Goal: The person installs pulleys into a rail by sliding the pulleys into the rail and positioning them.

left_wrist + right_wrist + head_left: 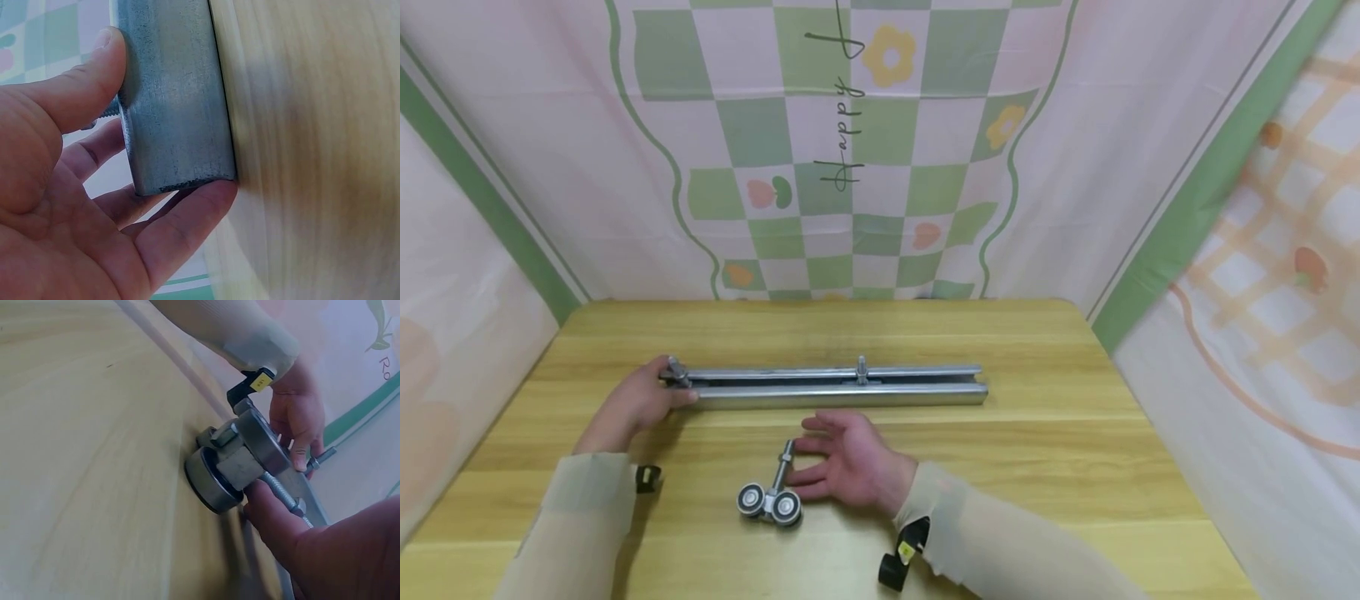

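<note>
A long metal rail point(842, 398), a channel with a slot along it, lies across the table. Two bolts stick up from the slot, one near the left end and a second bolt point(862, 370) further right. My left hand point(643, 396) grips the rail's left end, thumb on its near side; the left wrist view has the fingers around that end. Nearer me is a roller trolley point(769, 500) with wheels and a threaded bolt. Beside it my right hand point(857, 462) has its fingers spread, their tips at the bolt; whether they touch is hard to tell.
The wooden table point(1037, 483) bears the rail and the trolley. Patterned cloth point(880, 167) hangs behind the table and at both sides. Black wrist mounts point(895, 567) jut from both sleeves.
</note>
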A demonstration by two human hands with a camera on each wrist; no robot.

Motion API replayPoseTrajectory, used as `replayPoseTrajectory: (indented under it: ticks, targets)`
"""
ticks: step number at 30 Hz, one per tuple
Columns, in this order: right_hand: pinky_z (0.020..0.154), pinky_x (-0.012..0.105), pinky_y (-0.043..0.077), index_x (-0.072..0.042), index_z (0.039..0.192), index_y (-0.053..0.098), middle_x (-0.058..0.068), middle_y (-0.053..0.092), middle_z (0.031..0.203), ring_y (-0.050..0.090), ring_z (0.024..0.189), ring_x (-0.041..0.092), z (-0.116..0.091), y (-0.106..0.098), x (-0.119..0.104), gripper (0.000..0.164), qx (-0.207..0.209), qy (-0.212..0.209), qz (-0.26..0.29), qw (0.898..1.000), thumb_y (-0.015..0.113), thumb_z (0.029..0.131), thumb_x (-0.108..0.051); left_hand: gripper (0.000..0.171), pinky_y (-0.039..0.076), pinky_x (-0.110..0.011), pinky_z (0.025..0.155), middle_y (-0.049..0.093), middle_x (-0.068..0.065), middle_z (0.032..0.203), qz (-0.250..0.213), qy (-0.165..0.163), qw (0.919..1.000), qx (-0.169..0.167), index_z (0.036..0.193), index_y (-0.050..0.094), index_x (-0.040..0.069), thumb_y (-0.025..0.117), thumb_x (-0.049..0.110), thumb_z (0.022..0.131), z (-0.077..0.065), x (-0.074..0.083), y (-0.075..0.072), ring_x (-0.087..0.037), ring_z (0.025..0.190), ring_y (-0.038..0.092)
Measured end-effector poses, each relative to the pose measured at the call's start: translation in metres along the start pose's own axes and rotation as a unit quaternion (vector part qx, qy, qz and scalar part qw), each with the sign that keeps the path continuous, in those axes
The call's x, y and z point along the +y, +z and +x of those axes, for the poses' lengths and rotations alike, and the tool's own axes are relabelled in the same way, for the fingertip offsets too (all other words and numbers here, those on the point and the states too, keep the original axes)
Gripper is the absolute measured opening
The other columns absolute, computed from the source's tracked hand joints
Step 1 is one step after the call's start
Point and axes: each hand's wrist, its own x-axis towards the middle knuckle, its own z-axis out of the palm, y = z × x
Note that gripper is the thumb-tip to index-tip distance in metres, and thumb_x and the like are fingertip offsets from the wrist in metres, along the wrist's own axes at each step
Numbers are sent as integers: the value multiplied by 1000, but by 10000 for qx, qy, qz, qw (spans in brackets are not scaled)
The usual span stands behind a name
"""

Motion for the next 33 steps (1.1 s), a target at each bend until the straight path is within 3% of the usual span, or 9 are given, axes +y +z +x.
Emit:
replayPoseTrajectory:
  ticks: [20, 28, 33]
  targets:
    - [93, 64, 47, 5, 146, 37, 24, 48, 141, 60, 103, 55, 5, 6, 10, 63, 336, -213, -264, 9989, 53, 98, -33, 98, 20, -74, 105, 19, -42, 150, 18, -69, 10000, -31, 156, 10, -5, 68, 42, 94, 0, 1, -1, -63, 134, 19]
    - [96, 54, 49, 17, 139, 37, 30, 54, 131, 60, 108, 47, 5, 7, 11, 72, 305, -53, -479, 9984, 53, 96, -39, 96, 21, -73, 105, 21, -42, 150, 54, 39, 10000, -53, 155, 11, -7, 68, 41, 94, 0, 0, -1, -63, 133, 20]
    - [96, 49, 50, 14, 127, 50, 25, 62, 117, 62, 106, 40, 6, 8, 12, 54, 306, -62, -649, 9974, 54, 96, -30, 97, 20, -74, 105, 20, -42, 150, 17, 7, 10000, -63, 155, 11, -6, 68, 42, 94, -1, 1, -1, -63, 134, 20]
